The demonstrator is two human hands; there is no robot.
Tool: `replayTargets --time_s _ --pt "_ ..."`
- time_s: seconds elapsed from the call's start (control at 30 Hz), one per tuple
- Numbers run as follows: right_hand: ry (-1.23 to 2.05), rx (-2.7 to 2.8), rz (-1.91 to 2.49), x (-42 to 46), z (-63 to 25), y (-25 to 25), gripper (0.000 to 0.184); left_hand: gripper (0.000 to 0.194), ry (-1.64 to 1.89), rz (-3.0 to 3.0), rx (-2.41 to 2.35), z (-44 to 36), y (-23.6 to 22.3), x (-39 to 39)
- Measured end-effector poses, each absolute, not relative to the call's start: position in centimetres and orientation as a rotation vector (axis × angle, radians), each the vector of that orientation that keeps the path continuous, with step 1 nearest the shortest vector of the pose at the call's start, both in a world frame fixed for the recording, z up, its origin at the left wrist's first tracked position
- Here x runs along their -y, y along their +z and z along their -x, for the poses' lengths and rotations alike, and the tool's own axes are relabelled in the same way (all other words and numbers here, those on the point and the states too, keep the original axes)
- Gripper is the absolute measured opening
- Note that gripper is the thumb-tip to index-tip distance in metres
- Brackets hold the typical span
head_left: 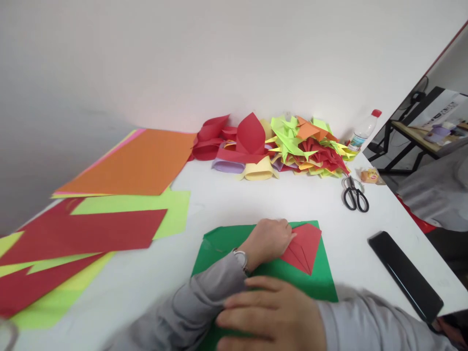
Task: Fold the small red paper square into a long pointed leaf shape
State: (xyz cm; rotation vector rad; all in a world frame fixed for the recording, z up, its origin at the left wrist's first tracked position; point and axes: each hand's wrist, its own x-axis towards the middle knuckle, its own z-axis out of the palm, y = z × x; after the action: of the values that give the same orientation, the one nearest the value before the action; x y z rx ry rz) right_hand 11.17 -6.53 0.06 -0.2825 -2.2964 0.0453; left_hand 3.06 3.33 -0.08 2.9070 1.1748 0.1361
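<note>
My left hand (268, 240), with a watch (241, 259) on its wrist, is closed at the left edge of a red folded paper (304, 246). Its fingertips meet the paper's upper left side; the thumb side is partly hidden. The red paper shows crease lines running to a point at the bottom. Beneath both lies a green sheet (325, 280) with a folded upper left corner. Nearer to me, my right hand (276, 317) hovers across my left forearm, slightly blurred, fingers spread and pointing left, with nothing seen in it.
Coloured sheets (146, 163) and red strips (95, 229) cover the table's left. Along the wall sit folded paper shapes (250, 139) and a heap of paper stars (303, 141). To the right are scissors (354, 195), a bottle (363, 129), a small packet (371, 175) and a black phone (405, 275).
</note>
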Motion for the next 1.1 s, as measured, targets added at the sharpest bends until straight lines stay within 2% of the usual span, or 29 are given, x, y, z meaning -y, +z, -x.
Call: replayTargets --time_s 0.13,0.23,0.33,0.53,0.8,1.1 --pt "0.203 2.209 0.566 2.3 -16.8 1.7 0.020 0.032 0.085 -2.877 -1.137 -2.2 0.2 -2.9" --pt "0.256 2.084 0.944 -0.9 -20.2 1.1 0.020 0.037 0.137 -2.931 -1.091 -1.9 0.2 -2.6" --pt "0.551 2.095 1.085 -2.9 -21.9 0.0 0.017 0.043 0.248 -2.949 -1.066 -1.7 0.0 -2.4" --pt "0.955 2.144 1.131 -2.9 -21.8 -0.2 0.035 0.039 0.443 -2.679 -1.072 -0.8 -0.4 -2.5" --pt "1.079 2.093 1.087 -2.7 -21.0 -0.4 0.033 0.025 0.724 -2.155 -0.820 -0.6 -0.4 -2.5" --pt "1.255 1.984 1.095 -2.4 -20.8 -0.7 0.036 0.030 0.677 -1.895 -0.758 -0.4 0.0 -3.3"
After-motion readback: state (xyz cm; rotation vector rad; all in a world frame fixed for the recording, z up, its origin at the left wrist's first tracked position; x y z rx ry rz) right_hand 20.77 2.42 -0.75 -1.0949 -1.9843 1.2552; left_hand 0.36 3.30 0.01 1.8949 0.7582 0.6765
